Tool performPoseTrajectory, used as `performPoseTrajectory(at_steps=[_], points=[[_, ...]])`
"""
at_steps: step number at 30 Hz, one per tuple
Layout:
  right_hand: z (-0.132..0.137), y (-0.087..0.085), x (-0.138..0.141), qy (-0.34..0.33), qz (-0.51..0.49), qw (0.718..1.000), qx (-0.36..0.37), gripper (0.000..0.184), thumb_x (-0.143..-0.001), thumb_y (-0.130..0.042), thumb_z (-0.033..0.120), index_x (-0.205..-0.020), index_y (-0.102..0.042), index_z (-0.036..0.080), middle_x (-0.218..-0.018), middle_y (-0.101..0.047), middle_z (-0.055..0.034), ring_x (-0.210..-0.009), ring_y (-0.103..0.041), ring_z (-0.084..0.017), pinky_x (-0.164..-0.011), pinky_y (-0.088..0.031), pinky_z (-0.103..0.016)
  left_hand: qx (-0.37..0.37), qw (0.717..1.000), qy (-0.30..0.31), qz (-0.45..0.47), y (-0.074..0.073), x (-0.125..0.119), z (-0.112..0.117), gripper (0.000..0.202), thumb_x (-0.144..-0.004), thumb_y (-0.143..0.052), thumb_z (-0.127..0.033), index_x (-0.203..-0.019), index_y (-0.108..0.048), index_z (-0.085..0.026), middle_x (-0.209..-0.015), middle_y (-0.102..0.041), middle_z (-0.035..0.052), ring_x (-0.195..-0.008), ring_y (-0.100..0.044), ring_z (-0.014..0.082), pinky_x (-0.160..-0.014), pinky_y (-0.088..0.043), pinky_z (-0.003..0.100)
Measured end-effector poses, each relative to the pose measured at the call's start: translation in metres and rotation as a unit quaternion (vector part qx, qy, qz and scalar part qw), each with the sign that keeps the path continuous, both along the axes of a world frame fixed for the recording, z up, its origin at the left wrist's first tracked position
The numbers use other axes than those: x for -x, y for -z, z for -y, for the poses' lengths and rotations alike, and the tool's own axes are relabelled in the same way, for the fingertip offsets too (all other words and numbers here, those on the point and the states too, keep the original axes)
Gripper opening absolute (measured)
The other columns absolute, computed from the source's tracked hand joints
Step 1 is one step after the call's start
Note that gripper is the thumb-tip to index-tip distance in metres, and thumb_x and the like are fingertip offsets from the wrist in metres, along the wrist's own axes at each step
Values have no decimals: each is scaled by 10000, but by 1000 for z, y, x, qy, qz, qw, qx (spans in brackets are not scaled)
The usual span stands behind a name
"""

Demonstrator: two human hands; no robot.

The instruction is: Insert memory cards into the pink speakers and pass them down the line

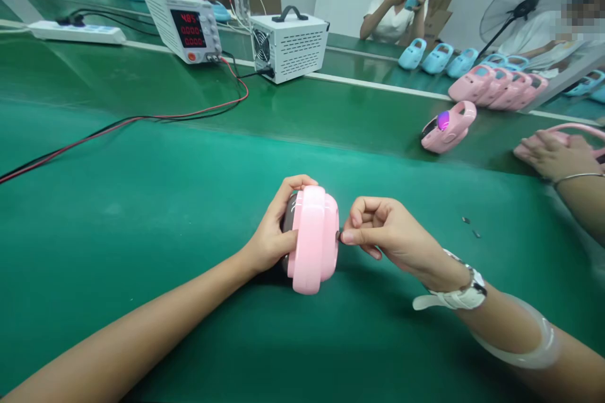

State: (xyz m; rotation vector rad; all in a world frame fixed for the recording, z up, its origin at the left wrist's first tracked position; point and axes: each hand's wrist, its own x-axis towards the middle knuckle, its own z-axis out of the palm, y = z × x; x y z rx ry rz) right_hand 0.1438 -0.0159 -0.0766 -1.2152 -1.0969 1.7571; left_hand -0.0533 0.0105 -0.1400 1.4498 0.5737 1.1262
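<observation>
far to the left on the green table (142, 214) lie a red wire (118, 126) and a black wire, and behind them stands a white power box with red numbers (186, 26) next to a white box with a handle (288, 44). near the middle, the left hand (274, 233) holds the pink case (314, 239), which stands on its edge on the table right in front of the person. the fingers of this hand are wrapped around the left side of the case, thumb on the near side, and they are clamped on it. the case looks like smooth hard plastic, so it is likely light and stiff, and maybe a bit slippery. it should be best to hold it by its two fat rounded sides, as this hand does, and not by the dark face. just to its right, the right hand (387, 233) has its thumb and first finger pinched together on a tiny dark part (338, 236) at the side of the case. that part is so small it could slip away with ease. two more little dark bits (471, 227) lie on the table to the right. farther right lies another pink case with a purple light (447, 128), and a co-worker's hand (551, 154) rests on one more pink one at the edge.
</observation>
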Motion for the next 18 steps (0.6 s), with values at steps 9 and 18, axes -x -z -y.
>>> performPoseTrajectory(at_steps=[9, 18], points=[[-4, -7, -5, -56, 31, 998, 7, 369, -509, -895, 209, -614, -545, 158, -527, -587, 45, -340, -403, -21, -301, -234, -147, 34, 999, 8, -11, -3, -1, 6, 538, -717, -714, -305, -1206, -493, -319, -1135, -545, 28, -1012, -522, 234, -869, -448, 341], [-3, 4, 8, 17, 77, 993, -90, 526, -427, -934, 312, -637, -469, 185, -509, -427, 92, -447, -322, -35, -393, -248, -171, 32, 999, 6, 13, 0, -3, 5, 526, -707, -723, -301, -1190, -517, -321, -1176, -532, 21, -997, -531, 225, -880, -449, 347]])
